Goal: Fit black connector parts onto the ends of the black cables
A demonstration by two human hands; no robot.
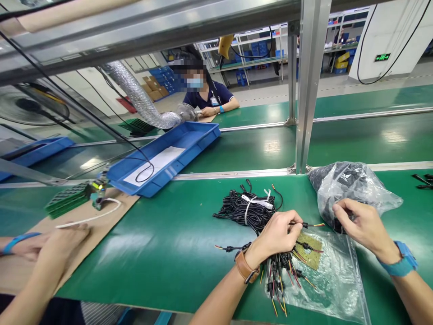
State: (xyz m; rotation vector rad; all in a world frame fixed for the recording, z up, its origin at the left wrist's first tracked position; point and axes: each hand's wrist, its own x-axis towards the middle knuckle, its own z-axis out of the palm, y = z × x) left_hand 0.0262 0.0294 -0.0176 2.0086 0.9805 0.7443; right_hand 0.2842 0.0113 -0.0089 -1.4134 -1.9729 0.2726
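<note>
A short wire lead (306, 224) with red and yellow tails is pinched at the fingertips of the left hand (275, 237), lying roughly level with its long axis pointing right — toward the right hand (360, 225), which sits just across a small gap and is the nearer one to its free end. Below the left palm a fan of like leads (280, 275) hangs down over a flat clear bag (333, 280), beside a small yellowish board (309, 248). The right hand's fingers are closed into the mouth of a crumpled bag of black cables (352, 185). A tied cable bundle (248, 207) lies just behind on the green mat (169, 243) — further left, a co-worker's arm (50, 253) rests on cardboard (101, 221) near a blue tray (165, 155).
</note>
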